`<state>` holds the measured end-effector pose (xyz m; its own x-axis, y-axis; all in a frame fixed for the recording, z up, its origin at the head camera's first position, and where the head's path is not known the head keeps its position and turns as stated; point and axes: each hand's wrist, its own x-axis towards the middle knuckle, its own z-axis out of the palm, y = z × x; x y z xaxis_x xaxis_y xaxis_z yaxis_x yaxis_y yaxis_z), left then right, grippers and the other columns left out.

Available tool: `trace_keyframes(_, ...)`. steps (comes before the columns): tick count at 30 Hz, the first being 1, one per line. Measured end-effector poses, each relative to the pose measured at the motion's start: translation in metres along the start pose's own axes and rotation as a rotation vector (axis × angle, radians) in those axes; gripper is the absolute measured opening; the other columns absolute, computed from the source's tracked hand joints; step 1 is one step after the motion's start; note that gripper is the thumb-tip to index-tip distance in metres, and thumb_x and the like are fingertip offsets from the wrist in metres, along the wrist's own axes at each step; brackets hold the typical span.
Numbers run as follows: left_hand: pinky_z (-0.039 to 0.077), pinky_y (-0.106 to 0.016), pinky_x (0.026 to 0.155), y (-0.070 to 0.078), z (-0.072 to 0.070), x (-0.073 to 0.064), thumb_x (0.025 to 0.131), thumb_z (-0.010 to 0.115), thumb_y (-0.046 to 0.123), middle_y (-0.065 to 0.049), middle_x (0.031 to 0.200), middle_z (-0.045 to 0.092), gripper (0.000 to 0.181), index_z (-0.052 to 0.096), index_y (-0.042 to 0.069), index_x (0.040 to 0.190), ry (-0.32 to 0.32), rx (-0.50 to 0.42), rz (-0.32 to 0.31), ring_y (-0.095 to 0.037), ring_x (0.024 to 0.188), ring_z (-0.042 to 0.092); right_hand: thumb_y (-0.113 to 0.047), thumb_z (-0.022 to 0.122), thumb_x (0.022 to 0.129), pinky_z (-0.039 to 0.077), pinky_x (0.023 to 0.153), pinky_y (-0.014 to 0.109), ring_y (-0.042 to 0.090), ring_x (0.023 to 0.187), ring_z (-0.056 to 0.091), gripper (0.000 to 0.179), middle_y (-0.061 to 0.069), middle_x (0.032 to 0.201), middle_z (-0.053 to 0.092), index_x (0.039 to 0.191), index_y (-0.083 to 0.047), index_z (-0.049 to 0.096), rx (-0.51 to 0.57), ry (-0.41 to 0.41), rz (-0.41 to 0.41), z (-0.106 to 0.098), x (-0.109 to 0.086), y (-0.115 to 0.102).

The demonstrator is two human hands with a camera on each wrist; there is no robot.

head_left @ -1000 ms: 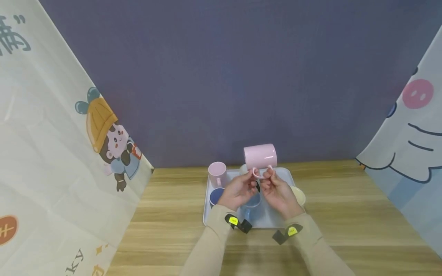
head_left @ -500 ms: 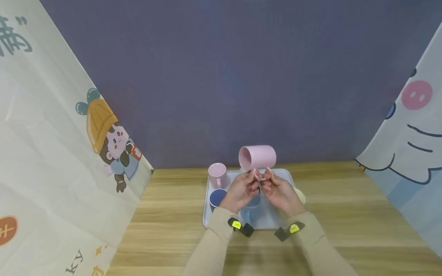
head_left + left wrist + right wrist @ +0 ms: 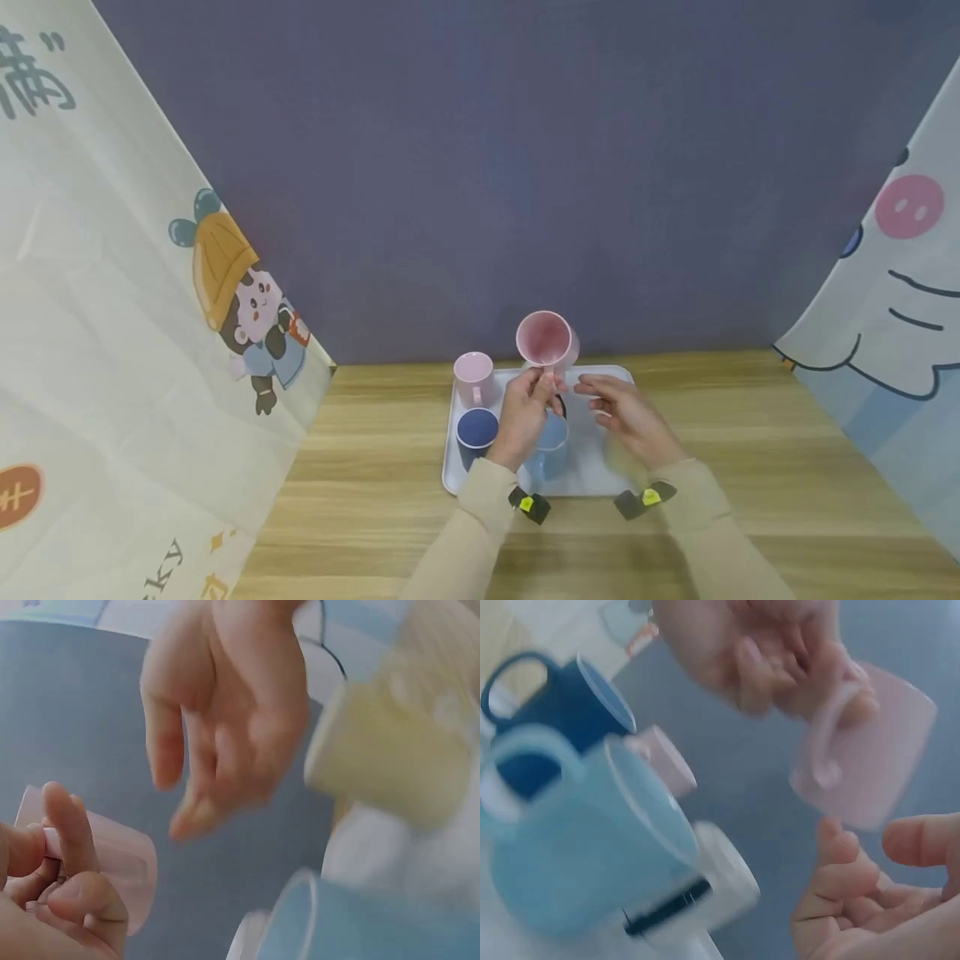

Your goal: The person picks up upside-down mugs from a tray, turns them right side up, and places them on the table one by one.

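My left hand (image 3: 523,421) holds a pink mug (image 3: 567,346) by its handle, raised above the far part of the tray. The mug's mouth faces me in the head view. In the right wrist view the fingers are hooked through the handle of this mug (image 3: 889,750). Just to its right, my right hand (image 3: 636,421) is apart from the mug, with relaxed fingers and nothing in them. The left wrist view shows the right hand (image 3: 232,712) blurred, a short way from the held mug (image 3: 124,862).
On the white tray (image 3: 592,479) stand another pink mug (image 3: 473,375), a dark blue mug (image 3: 477,433) and a light blue mug (image 3: 551,446). A yellow mug (image 3: 390,757) sits at the right, mostly behind my right arm. Behind the light blue one is a white mug (image 3: 731,881) with a black mark.
Both hands held the pink mug's handle; the right hand has let go and moved back to the right. The mug has turned from lying sideways to its mouth facing me.
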<state>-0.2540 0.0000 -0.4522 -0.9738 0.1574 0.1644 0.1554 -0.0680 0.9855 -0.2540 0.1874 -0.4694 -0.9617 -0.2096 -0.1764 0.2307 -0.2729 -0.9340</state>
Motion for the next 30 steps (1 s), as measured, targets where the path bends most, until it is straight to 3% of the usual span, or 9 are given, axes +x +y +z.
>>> trace_keyframes(5,0.05,-0.021,0.062,0.0,-0.008,-0.004,0.106,0.054,0.015,-0.025,0.095,0.071,0.023,0.065,-0.005,0.103,0.064,0.165,0.074,-0.024,0.064,0.068,-0.019,0.049,0.109,0.038,0.054,0.011,0.002,0.074,0.055,0.022,-0.009,0.094,0.07,0.108,-0.026,0.07,-0.05,0.066,-0.067,-0.015,-0.006,-0.001)
trace_keyframes(7,0.057,-0.028,0.065,0.0,-0.012,-0.005,0.105,0.055,0.016,-0.026,0.094,0.07,0.022,0.065,-0.004,0.102,0.07,0.195,0.087,-0.027,0.067,0.071,-0.017,0.049,0.108,0.036,0.053,0.011,0.002,0.074,0.055,0.024,-0.009,0.092,0.07,0.105,-0.028,0.07,-0.045,0.072,-0.085,-0.02,-0.009,-0.002)
trace_keyframes(12,0.06,-0.042,0.068,-0.002,-0.019,-0.008,0.105,0.056,0.019,-0.021,0.09,0.069,0.024,0.066,-0.002,0.099,0.088,0.255,0.122,-0.021,0.068,0.071,-0.016,0.049,0.109,0.036,0.053,0.012,0.001,0.072,0.056,0.026,-0.008,0.091,0.07,0.105,-0.027,0.072,0.013,0.069,-0.115,-0.036,-0.014,-0.003)
trace_keyframes(19,0.05,-0.021,0.056,-0.004,-0.04,-0.015,0.103,0.06,0.023,-0.012,0.082,0.071,0.023,0.069,0.006,0.093,0.181,0.468,0.184,-0.008,0.063,0.066,-0.013,0.043,0.11,0.042,0.061,0.014,0.003,0.074,0.056,0.031,-0.005,0.094,0.069,0.111,-0.022,0.072,0.132,0.016,-0.14,-0.057,-0.02,0.002)
trace_keyframes(26,0.049,-0.021,0.054,-0.002,-0.069,-0.02,0.101,0.063,0.017,-0.007,0.073,0.069,0.016,0.069,0.008,0.09,0.27,0.595,0.241,-0.008,0.06,0.064,-0.012,0.039,0.111,0.044,0.061,0.013,0.003,0.077,0.055,0.034,-0.004,0.096,0.067,0.11,-0.019,0.072,0.213,0.003,-0.149,-0.075,-0.027,0.004)
trace_keyframes(30,0.047,-0.023,0.057,0.0,-0.089,-0.02,0.102,0.063,0.019,-0.002,0.066,0.066,0.016,0.069,0.01,0.089,0.338,0.633,0.23,-0.008,0.059,0.059,-0.012,0.036,0.112,0.042,0.057,0.013,0.004,0.075,0.055,0.036,-0.002,0.096,0.067,0.111,-0.015,0.072,0.292,-0.035,-0.154,-0.083,-0.032,0.004)
